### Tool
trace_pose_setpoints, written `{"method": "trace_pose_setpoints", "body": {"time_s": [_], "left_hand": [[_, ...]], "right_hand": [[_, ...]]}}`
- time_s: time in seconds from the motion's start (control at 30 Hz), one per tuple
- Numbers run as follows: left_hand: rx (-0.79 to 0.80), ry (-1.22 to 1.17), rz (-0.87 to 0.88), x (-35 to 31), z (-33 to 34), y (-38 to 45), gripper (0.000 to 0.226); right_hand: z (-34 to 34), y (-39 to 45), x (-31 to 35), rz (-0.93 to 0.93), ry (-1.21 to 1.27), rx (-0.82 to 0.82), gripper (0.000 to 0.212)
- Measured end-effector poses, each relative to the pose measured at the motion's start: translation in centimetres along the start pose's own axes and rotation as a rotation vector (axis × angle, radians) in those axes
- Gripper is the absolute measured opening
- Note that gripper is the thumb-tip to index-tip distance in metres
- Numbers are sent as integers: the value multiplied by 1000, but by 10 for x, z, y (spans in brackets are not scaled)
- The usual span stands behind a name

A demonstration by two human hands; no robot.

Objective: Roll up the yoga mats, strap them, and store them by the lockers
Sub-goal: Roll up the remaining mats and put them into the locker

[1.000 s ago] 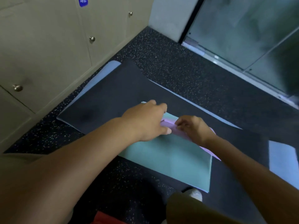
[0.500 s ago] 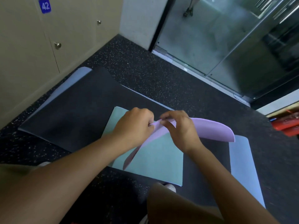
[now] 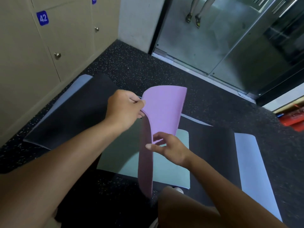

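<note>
Mats: a purple mat (image 3: 164, 111) is hanging lifted off the pile, above a pale green mat (image 3: 171, 168) that is lying on a black mat (image 3: 74, 111), with a light blue mat (image 3: 253, 165) showing beneath on the floor (image 3: 134, 66).
Lockers: beige lockers (image 3: 49, 51), one numbered 42, are standing along the left wall, just beside the far ends of the flat mats.
Left hand: the left hand (image 3: 123, 109) is gripping the purple mat's upper edge, fingers curled around it.
Right hand: the right hand (image 3: 169, 148) is pinching the same mat lower down, thumb and fingers closing on its near edge.
Doorway: someone's feet (image 3: 193, 18) are standing beyond the glass door (image 3: 230, 38) at right.
Progress: the job appears to be only beginning; no mat is rolled, no strap is in sight, and rolling, strapping and storing all seem to be waiting.
</note>
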State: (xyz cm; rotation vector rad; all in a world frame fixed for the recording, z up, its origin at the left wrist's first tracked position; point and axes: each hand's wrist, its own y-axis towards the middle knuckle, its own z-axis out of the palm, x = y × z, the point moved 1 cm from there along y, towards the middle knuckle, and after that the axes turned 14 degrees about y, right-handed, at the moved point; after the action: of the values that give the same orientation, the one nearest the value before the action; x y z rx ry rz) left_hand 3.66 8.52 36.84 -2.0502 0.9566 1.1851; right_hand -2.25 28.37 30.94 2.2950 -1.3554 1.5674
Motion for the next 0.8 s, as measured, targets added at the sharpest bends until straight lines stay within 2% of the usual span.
{"method": "trace_pose_setpoints", "body": {"time_s": [0.03, 0.13, 0.23, 0.37, 0.53, 0.67, 0.8], "left_hand": [[4, -7, -8, 0, -2, 0, 16], [-12, 64, -4, 2, -8, 3, 16], [-151, 422, 74, 10, -19, 11, 14], [-263, 687, 201, 10, -36, 10, 23], [-145, 995, 417, 11, -34, 2, 31], [-114, 988, 426, 11, -41, -12, 16], [-185, 919, 491, 16, -50, -37, 12]], "right_hand": [[1, 1, -1, -18, -64, 0, 19], [-1, 5, -4, -71, -160, -74, 38], [-4, 9, -3, -118, -146, -220, 24], [-2, 9, 17, -227, -172, -383, 12], [6, 20, 52, -293, -270, -460, 15], [14, 9, 74, -374, -285, -462, 14], [10, -24, 76, -399, -366, -409, 14]]}}
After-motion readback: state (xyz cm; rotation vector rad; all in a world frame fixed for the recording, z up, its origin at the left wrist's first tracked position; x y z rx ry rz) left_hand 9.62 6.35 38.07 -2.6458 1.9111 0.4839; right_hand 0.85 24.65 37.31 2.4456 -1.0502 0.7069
